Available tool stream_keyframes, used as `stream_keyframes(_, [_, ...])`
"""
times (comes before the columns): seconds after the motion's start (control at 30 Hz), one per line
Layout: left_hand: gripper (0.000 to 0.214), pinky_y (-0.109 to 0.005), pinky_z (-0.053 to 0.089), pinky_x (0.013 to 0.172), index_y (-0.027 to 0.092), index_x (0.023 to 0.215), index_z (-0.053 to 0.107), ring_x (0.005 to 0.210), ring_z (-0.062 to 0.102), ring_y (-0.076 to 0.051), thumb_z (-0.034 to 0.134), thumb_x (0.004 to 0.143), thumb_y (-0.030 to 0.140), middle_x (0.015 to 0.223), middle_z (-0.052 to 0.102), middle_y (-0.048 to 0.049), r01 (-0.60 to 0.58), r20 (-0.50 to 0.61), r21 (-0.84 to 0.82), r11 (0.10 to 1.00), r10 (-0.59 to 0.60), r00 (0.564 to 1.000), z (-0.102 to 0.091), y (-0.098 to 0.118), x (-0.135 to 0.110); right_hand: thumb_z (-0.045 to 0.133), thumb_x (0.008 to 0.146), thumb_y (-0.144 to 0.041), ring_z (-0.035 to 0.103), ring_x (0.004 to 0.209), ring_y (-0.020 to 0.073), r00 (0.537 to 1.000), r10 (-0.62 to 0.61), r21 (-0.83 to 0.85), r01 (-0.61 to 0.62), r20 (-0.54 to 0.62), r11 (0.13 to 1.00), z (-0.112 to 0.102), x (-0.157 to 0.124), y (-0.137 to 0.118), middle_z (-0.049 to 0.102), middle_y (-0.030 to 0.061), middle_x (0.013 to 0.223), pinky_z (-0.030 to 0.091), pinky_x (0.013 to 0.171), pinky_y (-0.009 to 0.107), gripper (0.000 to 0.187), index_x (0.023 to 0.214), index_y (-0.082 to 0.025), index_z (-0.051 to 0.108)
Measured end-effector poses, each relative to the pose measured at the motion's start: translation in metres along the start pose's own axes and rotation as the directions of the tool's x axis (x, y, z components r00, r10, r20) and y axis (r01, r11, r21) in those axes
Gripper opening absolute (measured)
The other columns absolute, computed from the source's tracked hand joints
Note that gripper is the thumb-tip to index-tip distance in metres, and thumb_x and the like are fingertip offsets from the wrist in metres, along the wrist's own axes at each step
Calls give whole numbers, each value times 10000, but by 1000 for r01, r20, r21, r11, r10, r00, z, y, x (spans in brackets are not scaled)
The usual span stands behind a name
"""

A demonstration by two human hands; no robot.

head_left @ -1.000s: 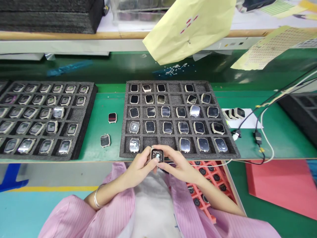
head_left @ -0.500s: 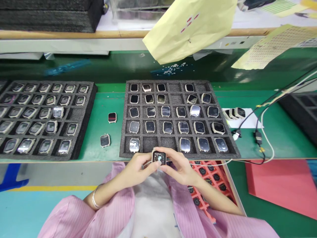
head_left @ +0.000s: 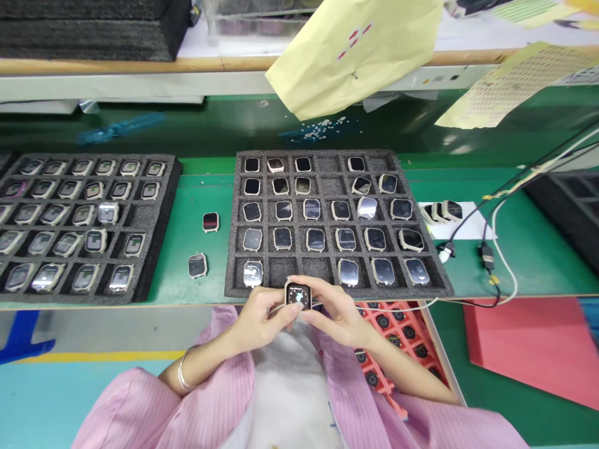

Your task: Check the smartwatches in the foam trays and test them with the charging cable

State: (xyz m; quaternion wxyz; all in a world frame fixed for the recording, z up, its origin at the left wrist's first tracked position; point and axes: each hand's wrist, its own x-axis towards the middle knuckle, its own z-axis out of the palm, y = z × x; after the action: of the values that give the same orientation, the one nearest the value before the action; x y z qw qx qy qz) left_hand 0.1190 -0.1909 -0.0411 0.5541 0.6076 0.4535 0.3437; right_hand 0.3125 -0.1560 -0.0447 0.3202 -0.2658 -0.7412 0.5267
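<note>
Both my hands hold one smartwatch case [head_left: 298, 295] at the front edge of the bench, its screen lit with a watch face. My left hand [head_left: 262, 318] grips it from the left, thumb on the lower part of the screen. From the right, my right hand [head_left: 337, 313] pinches it, index finger along the top edge and thumb below. Just behind my hands lies a dark foam tray [head_left: 284, 269] with strapless smartwatches in most of its compartments. Two loose smartwatches, one upper [head_left: 210, 222] and one lower [head_left: 197, 265], lie on the green bench left of this tray.
A second foam tray [head_left: 143, 216] with several watches stands at the left. Right of the middle tray, a few watches rest on white paper [head_left: 472, 221] near cables [head_left: 503, 249]. Below the bench edge sits a red tray [head_left: 397, 324] of round dark parts. Yellow paper [head_left: 355, 62] hangs from the shelf.
The watch stays in both hands with its screen lit, and the fingers hardly move. The whole view has shifted slightly.
</note>
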Motion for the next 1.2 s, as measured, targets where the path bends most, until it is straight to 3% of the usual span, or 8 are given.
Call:
stream_keyframes(0.2, [505, -191, 283, 395, 126, 611, 568, 372, 405, -63, 481, 891, 537, 498, 568, -16, 145, 67, -267, 953, -132, 989, 1, -2, 3, 659, 883, -249, 631, 778, 155, 991, 129, 295, -116, -24, 948, 4, 5, -1, 647, 42, 965, 549, 693, 264, 468, 1325, -245, 506])
stream_keyframes(0.43, [519, -172, 189, 306, 92, 623, 635, 282, 351, -35, 517, 868, 534, 462, 582, -33, 261, 135, -493, 830, -224, 965, 2, -2, 7, 590, 938, -337, 606, 505, 117, 948, 313, 684, -267, 60, 678, 8, 12, 5, 647, 11, 663, 507, 453, 198, 336, 1227, -167, 574])
stream_keyframes(0.57, [517, -173, 164, 279, 88, 629, 659, 252, 335, -30, 537, 857, 536, 461, 596, -38, 324, 183, -585, 743, -269, 946, 4, -5, 9, 633, 908, -352, 606, 468, 113, 915, 390, 781, -317, 103, 538, 13, 14, 5, 668, 16, 641, 491, 408, 166, 347, 1189, -165, 554])
stream_keyframes(0.67, [514, -176, 150, 265, 88, 622, 662, 238, 333, -32, 557, 840, 542, 449, 590, -34, 348, 213, -627, 697, -277, 937, 4, -6, 10, 636, 904, -353, 607, 466, 112, 906, 406, 805, -326, 116, 496, 15, 15, 3, 673, 22, 638, 493, 406, 158, 333, 1163, -161, 552])
stream_keyframes(0.8, [538, -180, 156, 265, 90, 602, 650, 242, 338, -36, 534, 846, 556, 462, 598, -44, 334, 207, -633, 698, -263, 942, 3, -5, 11, 620, 917, -331, 601, 453, 101, 906, 413, 807, -314, 96, 500, 16, 16, 2, 667, 13, 657, 506, 429, 167, 305, 1165, -165, 554])
stream_keyframes(0.93, [514, -176, 191, 303, 99, 632, 632, 290, 369, -42, 519, 869, 542, 495, 606, -42, 289, 138, -524, 801, -254, 957, 1, -4, 9, 613, 921, -332, 637, 546, 129, 922, 374, 770, -309, 99, 558, 12, 16, 3, 661, 17, 711, 547, 501, 218, 342, 1217, -174, 549])
stream_keyframes(1.1, [493, -192, 292, 414, 119, 631, 591, 388, 410, -64, 495, 893, 525, 481, 554, -4, 181, 57, -376, 909, -172, 983, 1, -2, 3, 560, 949, -356, 644, 635, 133, 959, 244, 652, -277, 143, 706, 5, 13, 2, 652, 39, 865, 557, 581, 248, 388, 1300, -203, 495])
stream_keyframes(1.2, [495, -210, 297, 465, 130, 604, 555, 459, 423, -83, 487, 899, 521, 504, 529, 4, 153, 22, -238, 959, -152, 988, 3, -2, 1, 616, 911, -348, 641, 759, 163, 973, 192, 430, -228, 125, 873, 0, 10, -2, 620, 51, 982, 567, 670, 296, 475, 1338, -238, 439])
